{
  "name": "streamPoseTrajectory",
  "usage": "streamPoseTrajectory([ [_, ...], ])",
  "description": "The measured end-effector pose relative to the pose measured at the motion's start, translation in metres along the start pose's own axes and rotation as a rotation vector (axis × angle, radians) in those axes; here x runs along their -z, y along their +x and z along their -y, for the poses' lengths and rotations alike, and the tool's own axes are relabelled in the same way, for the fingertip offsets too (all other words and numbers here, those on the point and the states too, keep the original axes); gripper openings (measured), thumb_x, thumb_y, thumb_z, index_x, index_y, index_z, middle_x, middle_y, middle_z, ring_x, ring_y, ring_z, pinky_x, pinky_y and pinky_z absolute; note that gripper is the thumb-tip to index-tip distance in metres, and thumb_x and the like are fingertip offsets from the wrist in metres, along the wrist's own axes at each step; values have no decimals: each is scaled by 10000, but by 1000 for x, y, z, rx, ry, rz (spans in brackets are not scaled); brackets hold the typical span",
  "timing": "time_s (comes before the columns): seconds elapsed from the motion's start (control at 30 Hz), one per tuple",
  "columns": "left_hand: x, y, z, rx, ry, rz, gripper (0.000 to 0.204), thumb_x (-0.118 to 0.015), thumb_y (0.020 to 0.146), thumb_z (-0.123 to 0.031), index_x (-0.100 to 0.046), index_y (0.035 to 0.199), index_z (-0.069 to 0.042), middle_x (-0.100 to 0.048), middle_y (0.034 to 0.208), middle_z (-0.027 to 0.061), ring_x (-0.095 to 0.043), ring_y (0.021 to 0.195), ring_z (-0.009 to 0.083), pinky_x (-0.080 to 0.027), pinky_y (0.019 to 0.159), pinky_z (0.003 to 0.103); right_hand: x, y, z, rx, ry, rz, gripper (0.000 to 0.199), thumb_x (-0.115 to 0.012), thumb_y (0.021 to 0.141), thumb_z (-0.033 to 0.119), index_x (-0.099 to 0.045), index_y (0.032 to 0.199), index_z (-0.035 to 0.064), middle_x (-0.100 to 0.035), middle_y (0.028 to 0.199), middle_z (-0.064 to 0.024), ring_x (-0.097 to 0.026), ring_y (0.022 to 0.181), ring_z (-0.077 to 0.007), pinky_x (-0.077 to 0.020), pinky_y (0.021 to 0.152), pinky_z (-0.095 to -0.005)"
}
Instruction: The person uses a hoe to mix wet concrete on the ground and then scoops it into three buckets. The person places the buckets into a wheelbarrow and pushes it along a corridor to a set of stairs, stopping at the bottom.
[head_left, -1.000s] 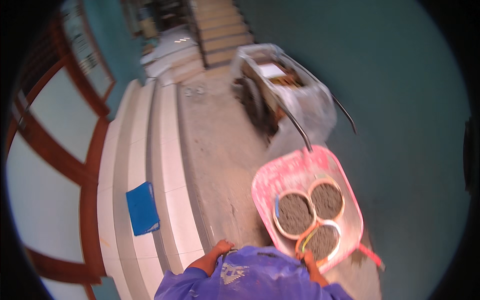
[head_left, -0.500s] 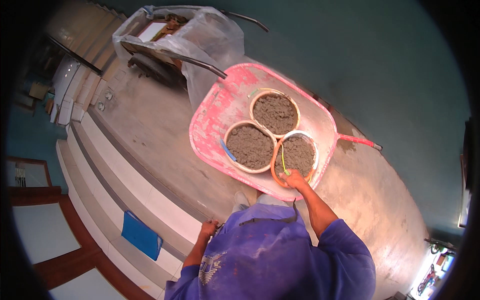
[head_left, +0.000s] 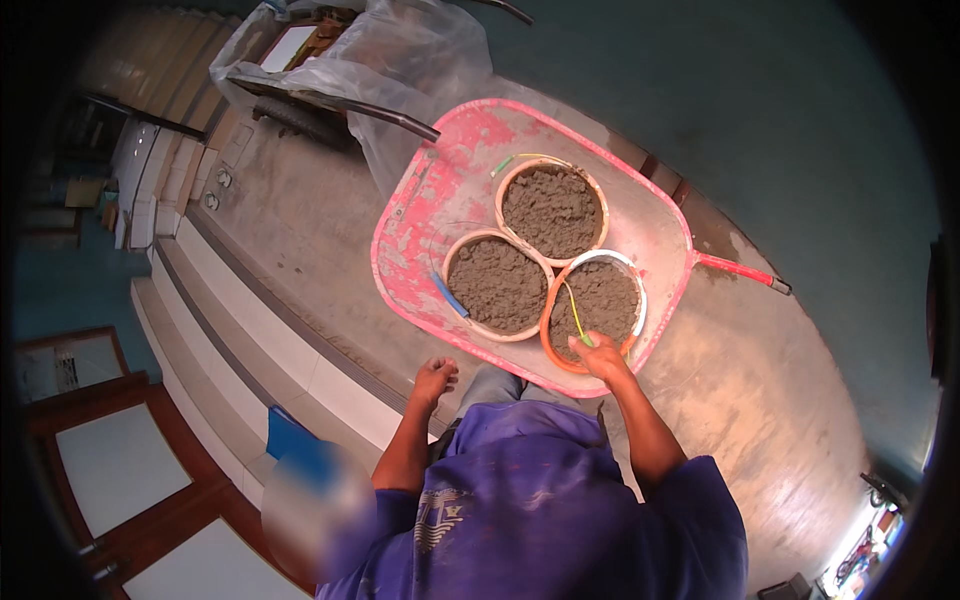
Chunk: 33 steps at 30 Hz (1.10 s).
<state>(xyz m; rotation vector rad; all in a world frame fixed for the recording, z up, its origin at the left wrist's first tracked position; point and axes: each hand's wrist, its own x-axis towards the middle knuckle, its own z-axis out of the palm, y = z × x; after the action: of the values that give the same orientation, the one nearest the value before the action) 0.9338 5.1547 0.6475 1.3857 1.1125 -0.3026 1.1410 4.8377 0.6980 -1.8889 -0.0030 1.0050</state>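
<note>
Three buckets of grey-brown wet mortar stand in the worn pink wheelbarrow (head_left: 415, 200). My right hand (head_left: 597, 357) is closed round the green grip of the handle on the nearest, orange-and-white bucket (head_left: 640, 295). That handle slants up over the mortar, and the bucket still rests in the tray. To its left is a pale bucket (head_left: 497, 338) with a blue grip on its handle. Behind these two sits another pale bucket (head_left: 602, 215) with a green grip. My left hand (head_left: 437, 378) hangs beside my leg, fingers curled, short of the wheelbarrow's near edge; nothing shows in it.
Tiled steps (head_left: 270, 330) run along the left, with a blue flat object (head_left: 290, 435) on them, partly behind a blurred patch. A plastic-covered cart (head_left: 400, 60) stands at the far left. A red handle (head_left: 740, 270) sticks out right, near the green wall (head_left: 800, 150).
My left hand has come up and forward from beside my hip. My right hand keeps hold of the green grip, and the buckets stay in place in the wheelbarrow. The view has shifted slightly.
</note>
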Motion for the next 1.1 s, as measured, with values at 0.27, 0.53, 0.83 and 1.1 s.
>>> streamPoseTrajectory([
  [0.27,-35,103,-73,-146,27,-260,555,-662,826,-220,-470,1282,31,-620,1059,131,-612,857,186,-498,677,310,-5,8,-28,-26,-108,-96,614,-678,827,414,-574,1163,-89,-636,1079,-228,-606,1035,-274,-453,904,-349],
  [0.53,-37,154,-106,104,3,-287,366,-681,825,-258,-557,1061,-8,-584,879,64,-540,729,176,-448,593,328,0,-3,22,-48,-125,-18,397,-643,871,352,-633,1009,-20,-613,772,-78,-553,743,-138,-466,690,-332],
  [0.83,-35,85,-94,-509,163,111,189,-621,900,-210,-541,855,-45,-537,750,-4,-464,690,100,-418,629,278,22,19,13,-55,-135,-52,411,-613,886,374,-634,1032,-10,-629,790,-83,-570,775,-148,-463,722,-319],
  [1.1,-67,62,-187,-605,574,332,242,-588,904,-262,-540,868,-28,-533,758,100,-511,717,222,-432,685,370,18,16,32,-121,-154,48,437,-614,869,401,-634,1001,-15,-617,797,-104,-582,793,-188,-463,741,-336],
])
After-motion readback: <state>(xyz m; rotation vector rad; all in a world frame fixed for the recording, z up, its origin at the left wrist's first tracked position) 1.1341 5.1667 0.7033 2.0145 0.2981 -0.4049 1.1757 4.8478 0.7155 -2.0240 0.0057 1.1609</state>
